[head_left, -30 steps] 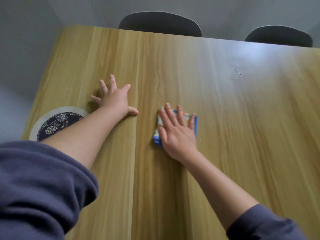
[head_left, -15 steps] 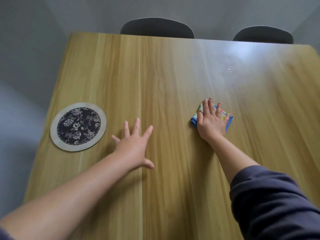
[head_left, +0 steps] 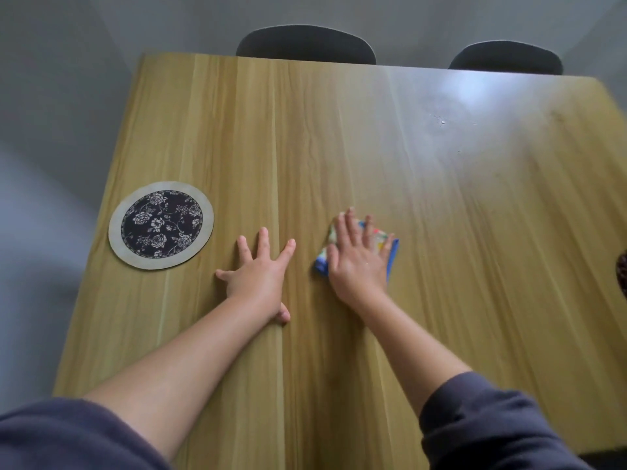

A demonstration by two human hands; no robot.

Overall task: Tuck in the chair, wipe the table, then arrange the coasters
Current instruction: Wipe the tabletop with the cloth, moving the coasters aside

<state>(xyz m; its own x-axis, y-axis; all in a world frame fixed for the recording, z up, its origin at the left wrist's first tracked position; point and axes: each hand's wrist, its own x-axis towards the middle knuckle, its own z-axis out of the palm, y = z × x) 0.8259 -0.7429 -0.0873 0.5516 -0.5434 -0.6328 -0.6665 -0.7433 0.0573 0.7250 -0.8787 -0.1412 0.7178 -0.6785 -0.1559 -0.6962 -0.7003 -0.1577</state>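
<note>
Dark purple-grey sleeves (head_left: 481, 429) pushed up, forearms (head_left: 190, 361) bare.

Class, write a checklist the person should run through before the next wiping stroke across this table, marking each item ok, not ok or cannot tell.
1. Right hand pressing flat on the cloth: ok.
2. Left hand braced flat on the table, off the cloth: ok.
3. Coaster apart from both hands, left of the stroke: ok.
4. Specks near the far right wiped: not ok.
5. Dark patterned thing at the right edge a coaster: cannot tell, cut off.
</note>
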